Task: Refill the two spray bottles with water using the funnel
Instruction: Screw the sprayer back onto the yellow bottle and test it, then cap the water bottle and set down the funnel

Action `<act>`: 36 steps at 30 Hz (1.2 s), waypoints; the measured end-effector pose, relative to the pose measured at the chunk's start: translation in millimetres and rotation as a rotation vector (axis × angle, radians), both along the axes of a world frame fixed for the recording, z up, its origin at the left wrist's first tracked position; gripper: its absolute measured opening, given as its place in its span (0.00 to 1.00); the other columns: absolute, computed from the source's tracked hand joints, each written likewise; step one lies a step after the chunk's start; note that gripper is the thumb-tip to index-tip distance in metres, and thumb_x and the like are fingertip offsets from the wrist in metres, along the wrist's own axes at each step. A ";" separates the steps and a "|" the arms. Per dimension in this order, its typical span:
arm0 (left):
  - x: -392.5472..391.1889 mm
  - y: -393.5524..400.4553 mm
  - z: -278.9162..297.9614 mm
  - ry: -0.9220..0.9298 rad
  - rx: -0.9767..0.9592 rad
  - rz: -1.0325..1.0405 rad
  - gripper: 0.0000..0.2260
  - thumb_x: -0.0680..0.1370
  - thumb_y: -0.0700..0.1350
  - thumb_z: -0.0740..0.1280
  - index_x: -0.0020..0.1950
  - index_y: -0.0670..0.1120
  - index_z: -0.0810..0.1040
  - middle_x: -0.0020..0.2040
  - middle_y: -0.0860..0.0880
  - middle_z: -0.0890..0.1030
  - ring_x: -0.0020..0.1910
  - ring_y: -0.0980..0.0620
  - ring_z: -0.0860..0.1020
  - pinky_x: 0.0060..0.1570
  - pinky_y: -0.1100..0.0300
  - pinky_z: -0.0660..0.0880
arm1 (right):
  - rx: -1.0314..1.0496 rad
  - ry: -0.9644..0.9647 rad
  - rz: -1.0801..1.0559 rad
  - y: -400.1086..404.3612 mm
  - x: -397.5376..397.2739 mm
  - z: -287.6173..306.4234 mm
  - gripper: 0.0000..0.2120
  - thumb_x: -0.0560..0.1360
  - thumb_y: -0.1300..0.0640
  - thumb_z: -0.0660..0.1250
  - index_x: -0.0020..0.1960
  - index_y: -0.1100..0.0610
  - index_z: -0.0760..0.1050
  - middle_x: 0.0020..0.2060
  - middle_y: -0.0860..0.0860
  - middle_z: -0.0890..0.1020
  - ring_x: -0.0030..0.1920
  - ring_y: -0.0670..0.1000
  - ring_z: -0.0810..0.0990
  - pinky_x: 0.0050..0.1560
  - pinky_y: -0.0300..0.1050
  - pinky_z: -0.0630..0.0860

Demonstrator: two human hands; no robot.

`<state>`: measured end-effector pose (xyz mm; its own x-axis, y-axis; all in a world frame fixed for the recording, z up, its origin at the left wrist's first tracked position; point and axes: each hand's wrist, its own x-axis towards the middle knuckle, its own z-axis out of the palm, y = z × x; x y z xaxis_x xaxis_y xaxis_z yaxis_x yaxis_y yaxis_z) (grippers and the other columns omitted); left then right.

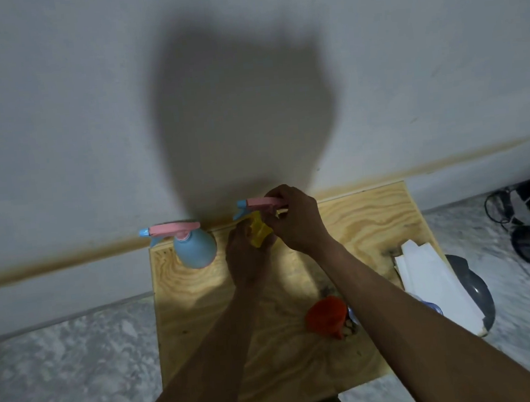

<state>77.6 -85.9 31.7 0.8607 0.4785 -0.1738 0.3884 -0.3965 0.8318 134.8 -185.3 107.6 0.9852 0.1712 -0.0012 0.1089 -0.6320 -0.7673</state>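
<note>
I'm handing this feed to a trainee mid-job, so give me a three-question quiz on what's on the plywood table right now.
1. True or false: the round light-blue spray bottle with the pink trigger head stands untouched, left of both hands.
2. Which hand grips the pink trigger head of the yellow spray bottle? A) left hand B) right hand C) neither
3. Fill in: the orange plastic funnel lies on the plywood table under the right ____.

Key
1. True.
2. B: the right hand is on the head, while the left hand holds the bottle's body.
3. Forearm.
</note>
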 end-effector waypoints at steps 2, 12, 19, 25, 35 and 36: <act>-0.2 0.6 -0.6 0.018 0.014 -0.006 0.25 0.71 0.50 0.77 0.64 0.43 0.77 0.58 0.44 0.82 0.57 0.43 0.80 0.56 0.47 0.77 | 0.004 0.019 0.008 -1.2 0.0 1.7 0.17 0.68 0.63 0.75 0.56 0.58 0.79 0.49 0.54 0.84 0.47 0.54 0.83 0.50 0.51 0.80; -22.7 -8.4 10.6 0.075 -0.027 0.004 0.29 0.72 0.54 0.75 0.70 0.48 0.73 0.64 0.47 0.81 0.62 0.45 0.79 0.62 0.48 0.75 | -0.034 0.213 0.021 -30.0 -14.4 33.7 0.32 0.66 0.65 0.76 0.68 0.56 0.73 0.55 0.53 0.79 0.51 0.50 0.79 0.40 0.31 0.72; -74.9 -44.1 39.7 0.013 0.023 0.075 0.23 0.75 0.46 0.75 0.68 0.44 0.76 0.58 0.44 0.83 0.54 0.45 0.82 0.56 0.52 0.77 | -0.040 0.211 0.028 -89.6 -26.1 87.7 0.22 0.70 0.65 0.73 0.64 0.56 0.78 0.52 0.52 0.82 0.51 0.52 0.82 0.47 0.40 0.77; -141.5 -122.2 65.8 -0.120 -0.100 -0.076 0.25 0.74 0.34 0.72 0.70 0.46 0.75 0.61 0.49 0.81 0.61 0.52 0.79 0.52 0.58 0.78 | 0.184 0.010 -0.285 -213.3 -67.7 82.3 0.09 0.76 0.61 0.68 0.53 0.53 0.82 0.43 0.49 0.86 0.45 0.48 0.85 0.54 0.48 0.81; -175.0 -231.5 78.3 -0.207 -0.235 -0.068 0.34 0.72 0.48 0.78 0.73 0.57 0.66 0.63 0.68 0.71 0.59 0.75 0.73 0.53 0.74 0.74 | -0.016 0.354 -0.207 -275.6 -173.0 -57.8 0.14 0.75 0.57 0.72 0.59 0.59 0.81 0.52 0.56 0.85 0.49 0.50 0.81 0.50 0.37 0.69; -174.1 -232.9 75.5 -0.219 -0.234 -0.053 0.33 0.72 0.51 0.78 0.74 0.59 0.67 0.65 0.67 0.73 0.62 0.70 0.75 0.57 0.68 0.76 | -0.030 0.393 -0.184 -275.5 -177.4 -68.1 0.17 0.75 0.56 0.73 0.62 0.60 0.79 0.56 0.57 0.83 0.53 0.53 0.81 0.54 0.39 0.71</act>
